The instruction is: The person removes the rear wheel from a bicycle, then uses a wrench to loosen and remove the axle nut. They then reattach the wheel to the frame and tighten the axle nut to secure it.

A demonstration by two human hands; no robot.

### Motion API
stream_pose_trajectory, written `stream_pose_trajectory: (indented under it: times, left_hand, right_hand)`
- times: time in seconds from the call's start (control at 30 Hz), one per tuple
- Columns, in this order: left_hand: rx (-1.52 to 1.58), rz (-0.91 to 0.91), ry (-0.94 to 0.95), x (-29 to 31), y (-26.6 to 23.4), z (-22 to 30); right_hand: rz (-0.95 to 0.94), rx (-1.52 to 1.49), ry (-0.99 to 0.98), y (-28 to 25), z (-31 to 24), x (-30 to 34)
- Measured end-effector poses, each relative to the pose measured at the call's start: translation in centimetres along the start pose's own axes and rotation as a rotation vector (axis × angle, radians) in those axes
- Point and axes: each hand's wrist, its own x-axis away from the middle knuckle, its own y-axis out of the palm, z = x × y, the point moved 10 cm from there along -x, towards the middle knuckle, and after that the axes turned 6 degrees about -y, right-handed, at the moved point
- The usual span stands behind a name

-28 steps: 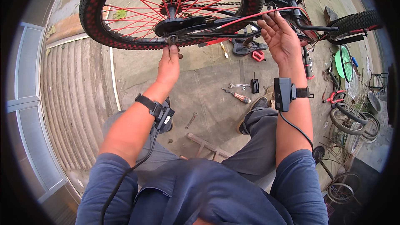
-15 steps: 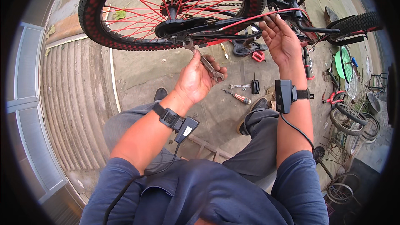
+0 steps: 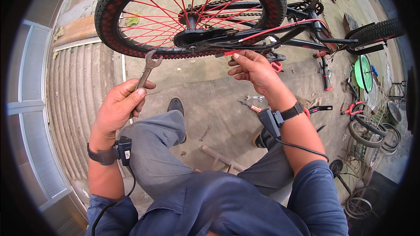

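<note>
My left hand (image 3: 117, 105) is closed round the shank of a worn open-end wrench (image 3: 148, 67), its jaw pointing up just below the tyre. In front of me, the bicycle's wheel (image 3: 105, 22) has red spokes and a black tyre with red marks. A black round guard (image 3: 186, 39) sits by the hub, and a red cable (image 3: 273, 29) runs along the black frame (image 3: 302, 39). Below the frame is my right hand (image 3: 258, 72), its fingers loosely bent and apart beside a red strip (image 3: 228, 53). I make out nothing held in it.
A screwdriver (image 3: 253, 106) and a small wrench (image 3: 255, 98) lie on the ground, with another wrench (image 3: 206, 132) between my feet. Ridged sheeting (image 3: 83, 105) lies at left. A green basin (image 3: 363, 69) and loose bicycle wheels (image 3: 366, 129) are at right.
My left hand has drawn the wrench away from the hub, left and down. My right hand has come off the frame and cable, moving down and left.
</note>
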Motion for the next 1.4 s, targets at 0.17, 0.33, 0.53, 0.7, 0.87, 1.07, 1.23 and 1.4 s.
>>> stream_pose_trajectory:
  times: [0.17, 0.33, 0.53, 0.7, 0.87, 1.07, 1.23, 1.4]
  left_hand:
    - [0.067, 0.261, 0.085, 2.3, -8.9, -1.3]
    - [0.302, 0.402, 0.068, 0.5, -13.9, -5.0]
    - [0.366, 0.504, -0.045, -2.5, -16.8, -7.7]
    - [0.342, 0.48, -0.169, -3.5, -18.5, -7.3]
    - [0.331, 0.413, -0.299, -3.2, -19.3, -5.9]
    - [0.238, 0.397, -0.465, 0.9, -21.4, -3.5]
    - [0.144, 0.248, -0.524, 1.9, -24.4, 0.9]
    - [-0.022, 0.086, -0.434, -4.7, -26.7, 8.0]
  right_hand:
    - [-0.138, 0.08, 0.049, 5.6, 1.9, -1.2]
    - [-0.209, -0.097, 0.086, 9.1, 2.4, -4.4]
    - [-0.341, -0.455, 0.192, 12.1, 4.3, -5.3]
    - [-0.266, -0.627, 0.265, 13.2, 5.1, -4.8]
    - [-0.11, -0.794, 0.339, 13.1, 5.1, -3.9]
    - [0.229, -0.77, 0.468, 12.4, 5.2, -2.0]
    - [0.535, -0.742, 0.527, 11.4, 8.7, -0.1]
    - [0.561, -1.031, 0.367, 11.3, 10.6, -0.9]
